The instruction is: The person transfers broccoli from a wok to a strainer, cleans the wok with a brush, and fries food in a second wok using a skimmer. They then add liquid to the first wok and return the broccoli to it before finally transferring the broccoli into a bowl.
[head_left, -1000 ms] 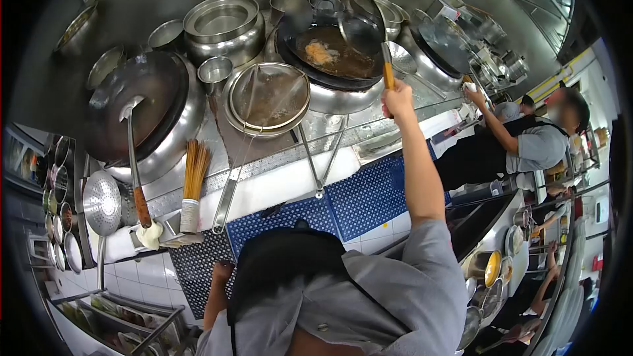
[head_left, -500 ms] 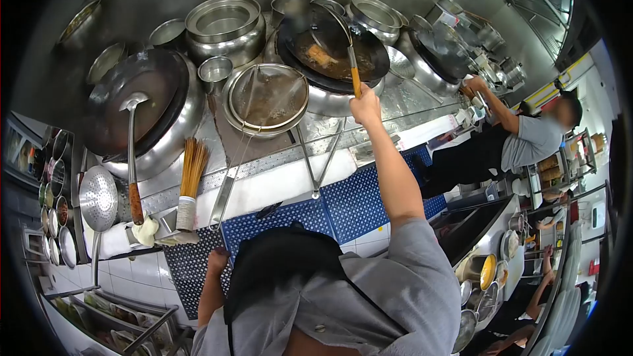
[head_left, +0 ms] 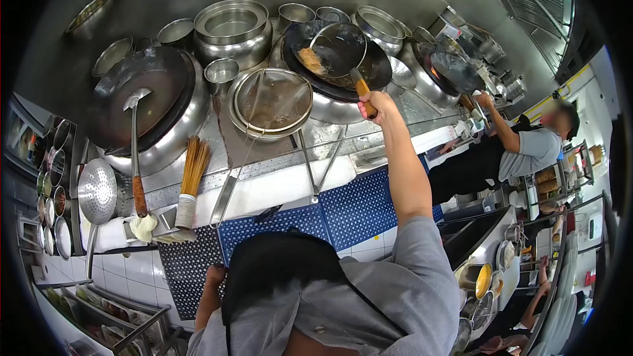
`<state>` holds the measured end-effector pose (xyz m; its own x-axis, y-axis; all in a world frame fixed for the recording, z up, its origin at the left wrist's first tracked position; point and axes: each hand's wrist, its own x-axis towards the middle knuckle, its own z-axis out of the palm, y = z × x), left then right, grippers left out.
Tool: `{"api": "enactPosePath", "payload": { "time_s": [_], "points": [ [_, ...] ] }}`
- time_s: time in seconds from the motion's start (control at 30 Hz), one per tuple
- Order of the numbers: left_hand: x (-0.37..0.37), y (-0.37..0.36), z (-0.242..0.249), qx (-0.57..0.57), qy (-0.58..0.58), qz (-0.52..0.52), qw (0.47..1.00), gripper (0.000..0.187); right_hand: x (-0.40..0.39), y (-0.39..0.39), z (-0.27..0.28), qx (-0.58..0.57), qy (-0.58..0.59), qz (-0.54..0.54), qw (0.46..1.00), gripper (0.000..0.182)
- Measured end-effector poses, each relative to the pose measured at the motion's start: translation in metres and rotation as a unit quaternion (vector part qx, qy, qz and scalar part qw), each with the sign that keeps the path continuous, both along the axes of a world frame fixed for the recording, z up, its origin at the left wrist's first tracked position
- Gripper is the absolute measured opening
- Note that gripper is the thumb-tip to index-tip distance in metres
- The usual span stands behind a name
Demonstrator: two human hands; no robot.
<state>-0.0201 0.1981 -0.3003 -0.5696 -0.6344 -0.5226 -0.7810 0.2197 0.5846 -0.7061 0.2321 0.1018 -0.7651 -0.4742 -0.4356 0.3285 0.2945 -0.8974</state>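
Observation:
My right hand (head_left: 377, 104) is closed round the wooden handle (head_left: 360, 84) of a round, wire-rimmed skimmer (head_left: 339, 49). The skimmer sits tilted inside a large black wok (head_left: 377, 69) on the range. Against the skimmer's left edge is a golden-brown piece of fried food (head_left: 311, 60). Hanging low at my left side, my left hand (head_left: 214, 275) is small and dark in view, its fingers mostly hidden. In front of the wok rests a round mesh strainer (head_left: 271, 100) over a metal bowl of brownish liquid.
A second wok (head_left: 142, 99) with a ladle (head_left: 134, 135) in it stands left. A bamboo brush (head_left: 191, 178) and a perforated skimmer (head_left: 97, 191) are near the front edge. Steel pots (head_left: 232, 29) line the back. On the right, a co-worker (head_left: 527, 148) handles another wok (head_left: 456, 69).
My right hand has moved slightly right and down, turning the skimmer; its hoop now faces me more. The fried food shifted left. The co-worker's wok has tilted up.

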Motion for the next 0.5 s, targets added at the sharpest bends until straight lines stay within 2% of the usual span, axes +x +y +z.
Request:
{"api": "enactPosePath", "payload": {
  "time_s": [0.03, 0.07, 0.1, 0.13, 0.2, 0.3, 0.33, 0.37, 0.4, 0.43, 0.5],
  "points": [
    [-0.003, -0.002, 0.002, 0.033, -0.019, 0.028, 0.999, 0.025, 0.005, 0.003, 0.003, 0.010, 0.018, 0.008, 1.000, 0.006],
    [-0.005, -0.005, 0.003, -0.018, -0.047, -0.010, 0.999, 0.026, 0.013, 0.004, 0.003, 0.056, 0.107, 0.026, 0.992, 0.009],
    [-0.009, -0.011, 0.005, -0.018, -0.033, 0.001, 0.999, 0.026, 0.025, 0.003, 0.003, 0.102, 0.195, 0.045, 0.974, 0.013],
    [-0.012, -0.015, 0.008, -0.018, -0.019, 0.012, 1.000, 0.026, 0.034, 0.003, 0.001, 0.147, 0.281, 0.064, 0.946, 0.017],
    [-0.020, -0.022, 0.018, -0.002, -0.001, 0.033, 0.999, 0.026, 0.038, 0.003, -0.016, 0.189, 0.443, 0.028, 0.876, 0.027],
    [-0.036, -0.031, 0.038, 0.044, 0.011, 0.062, 0.997, 0.025, 0.054, -0.004, -0.036, 0.186, 0.514, -0.007, 0.837, 0.051],
    [-0.038, -0.031, 0.039, 0.035, 0.020, 0.079, 0.996, 0.026, 0.065, -0.007, -0.035, 0.172, 0.496, 0.000, 0.851, 0.054],
    [-0.034, -0.032, 0.019, -0.006, 0.036, 0.050, 0.998, 0.027, 0.077, -0.008, -0.035, 0.151, 0.472, 0.017, 0.869, 0.054],
    [-0.024, -0.035, -0.025, -0.047, 0.053, 0.022, 0.997, 0.028, 0.089, -0.010, -0.033, 0.130, 0.446, 0.032, 0.885, 0.055],
    [-0.019, -0.037, -0.049, -0.089, 0.069, -0.004, 0.994, 0.028, 0.106, -0.011, -0.031, 0.134, 0.415, 0.033, 0.899, 0.055],
    [-0.032, -0.033, -0.021, 0.000, 0.035, 0.054, 0.998, 0.030, 0.133, -0.014, -0.030, 0.156, 0.389, 0.033, 0.907, 0.056]
  ]
}}
